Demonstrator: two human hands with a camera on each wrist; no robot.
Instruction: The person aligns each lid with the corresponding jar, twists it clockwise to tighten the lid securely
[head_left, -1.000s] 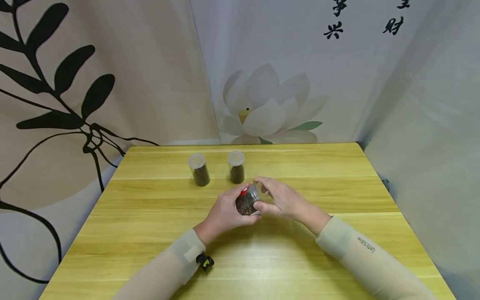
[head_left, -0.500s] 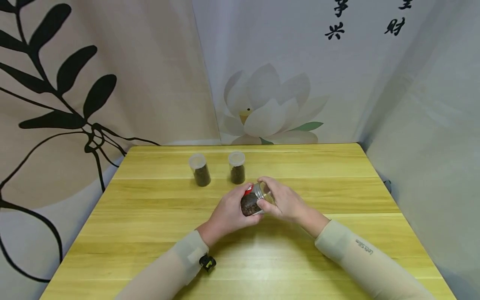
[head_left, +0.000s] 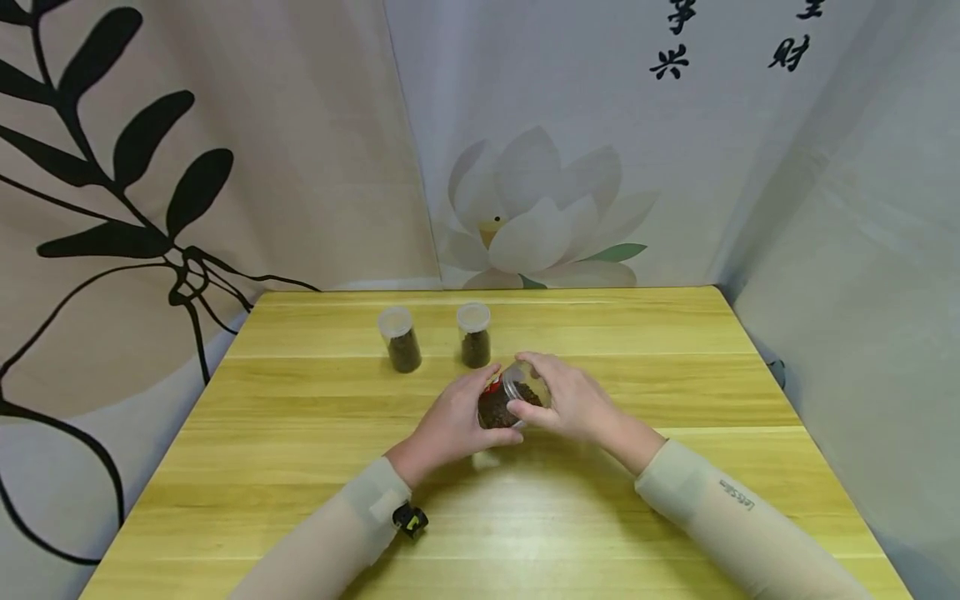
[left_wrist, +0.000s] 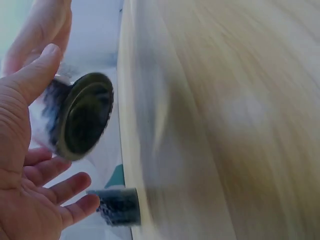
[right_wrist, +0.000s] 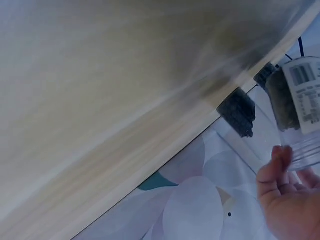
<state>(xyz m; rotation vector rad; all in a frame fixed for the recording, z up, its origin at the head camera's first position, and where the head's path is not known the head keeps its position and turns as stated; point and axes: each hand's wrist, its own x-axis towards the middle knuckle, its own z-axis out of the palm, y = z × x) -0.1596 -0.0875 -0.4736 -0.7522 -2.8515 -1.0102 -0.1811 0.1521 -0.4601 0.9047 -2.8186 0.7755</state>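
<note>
A clear jar (head_left: 495, 407) of dark granules, with a red patch on its label, lies tilted between the hands. My left hand (head_left: 450, 421) holds its base end between thumb and fingers; the left wrist view shows the dark round base (left_wrist: 87, 117). My right hand (head_left: 566, 402) grips the clear end piece (head_left: 542, 387) beyond a silvery ring, thumb in front and fingers behind. Granules show inside that piece; whether it is a lid or a second vessel I cannot tell. The right wrist view shows a white barcode label (right_wrist: 305, 92) above the fingertips (right_wrist: 285, 156).
Two upright clear containers with pale lids, part filled with dark granules, stand behind the hands: one at left (head_left: 401, 340), one nearer the middle (head_left: 474, 335). They stand on a wooden table (head_left: 637, 325) with printed curtains (head_left: 315, 167) behind it.
The jar first shifted slightly right, then back left, still between both hands. Dark granules now show in the clear end piece on the right. The two standing containers stay put.
</note>
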